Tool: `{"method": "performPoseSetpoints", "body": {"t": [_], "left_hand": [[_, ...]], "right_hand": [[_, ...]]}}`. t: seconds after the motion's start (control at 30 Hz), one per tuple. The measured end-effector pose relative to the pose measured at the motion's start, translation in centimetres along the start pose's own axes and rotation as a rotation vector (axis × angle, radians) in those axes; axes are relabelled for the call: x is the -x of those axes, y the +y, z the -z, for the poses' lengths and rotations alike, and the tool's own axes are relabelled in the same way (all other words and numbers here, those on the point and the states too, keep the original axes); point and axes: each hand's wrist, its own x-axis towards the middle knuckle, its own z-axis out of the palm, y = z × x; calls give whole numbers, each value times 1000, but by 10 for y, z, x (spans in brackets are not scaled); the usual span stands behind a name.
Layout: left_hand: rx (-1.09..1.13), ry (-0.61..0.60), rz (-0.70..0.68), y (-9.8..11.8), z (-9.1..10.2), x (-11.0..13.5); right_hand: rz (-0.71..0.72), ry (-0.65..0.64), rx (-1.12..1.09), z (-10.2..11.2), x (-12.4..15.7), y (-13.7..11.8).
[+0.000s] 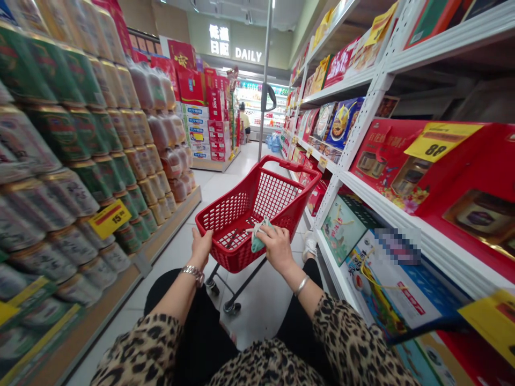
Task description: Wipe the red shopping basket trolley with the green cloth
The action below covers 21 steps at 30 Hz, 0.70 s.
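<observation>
A red shopping cart [231, 261] stands dead ahead, at twelve o'clock.
I see the left hand [201, 249] gripping its edge at about eight o'clock, the right hand [278, 247] closed on a pale-green cloth [256, 244] at five (stacked cans [120, 128] crowd ten).

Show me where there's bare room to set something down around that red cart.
The red cart looks mostly bare inside, beyond the green cloth-like item in the right hand. Bare floor shows between the cart and stacked cans. The shelves at right are crowded with boxes.
</observation>
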Motion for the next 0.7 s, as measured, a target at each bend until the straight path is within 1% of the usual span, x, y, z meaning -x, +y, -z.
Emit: {"method": "performPoseSetpoints", "body": {"t": [0.07, 0.17, 0.23, 0.3, 0.43, 0.6, 0.7], "left_hand": [[21, 52, -22, -3, -12, 10], [48, 74, -49, -5, -22, 22], [22, 66, -40, -4, -21, 24], [-20, 44, -23, -3, -18, 22], [-63, 41, -8, -2, -12, 13], [-73, 75, -32, -9, -14, 3], [-71, 64, -41, -12, -15, -2]], "right_hand": [[36, 3, 12, 1, -1, -5], [124, 40, 32, -1, -4, -14], [176, 46, 40, -3, -5, -17], [194, 34, 44, -4, -5, -18], [151, 8, 40, -3, -3, -15], [88, -22, 33, 0, -3, -9], [50, -19, 46, 2, -2, 1]]}}
